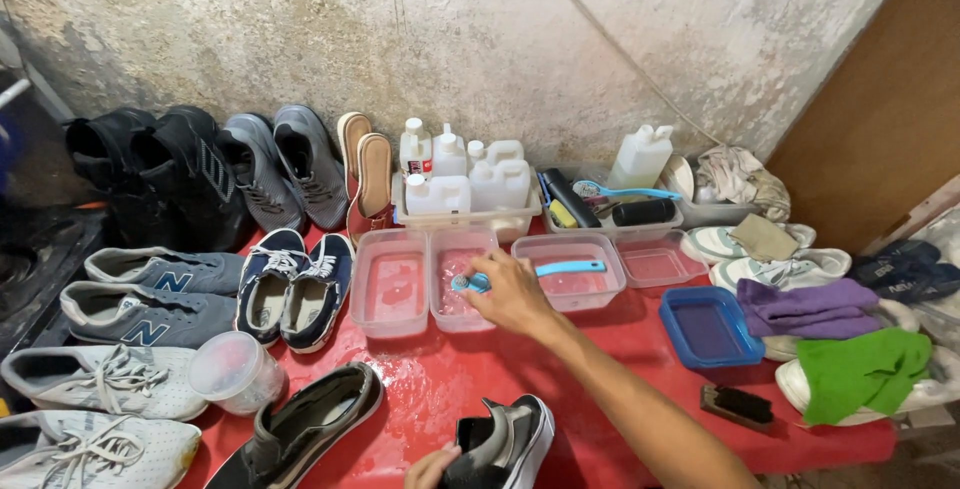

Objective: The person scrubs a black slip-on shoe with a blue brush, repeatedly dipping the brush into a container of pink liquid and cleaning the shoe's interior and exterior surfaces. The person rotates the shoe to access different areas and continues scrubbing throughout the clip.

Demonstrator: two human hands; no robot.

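1. Red-covered desk [620,429] against a stained plaster wall.
2. Right hand [512,294] grips a blue-handled brush [545,271] over a clear plastic water tub [462,294].
3. Left hand [432,469] clasps a black sneaker [505,444] at the near edge.
4. Shoes line the left side.

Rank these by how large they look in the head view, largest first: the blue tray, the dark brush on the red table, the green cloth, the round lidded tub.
1. Green cloth
2. Blue tray, slightly smaller
3. Round lidded tub, though it sits nearer the camera, so unsure against the tray
4. Dark brush, clearly smallest
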